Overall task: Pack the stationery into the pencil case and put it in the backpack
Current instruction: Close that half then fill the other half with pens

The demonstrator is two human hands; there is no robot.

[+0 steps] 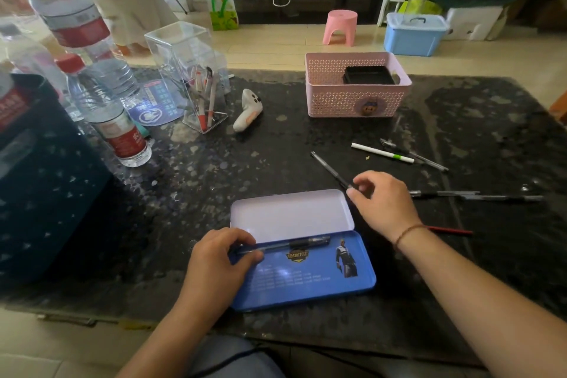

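An open blue tin pencil case (310, 282) lies near the table's front edge, its white-lined lid (290, 215) folded back flat. One dark pen (294, 245) rests along the tray's far edge. My left hand (219, 258) grips the case's left end, thumb over that pen's tip. My right hand (383, 202) pinches a black pen (329, 169) by its lower end, just right of the lid. Loose on the table to the right lie a white pen (382, 153), a clear pen (414, 154), two dark pens (445, 193) (503, 198) and a red pencil (449, 230). A dark backpack (40, 181) stands at the left.
Water bottles (113, 120) crowd the left side. A clear holder (196, 86) with pens, a white controller (247, 110) and a pink basket (356, 92) sit across the back of the black stone table (190, 181). A pink stool (340, 26) and blue bin (414, 35) stand on the floor beyond.
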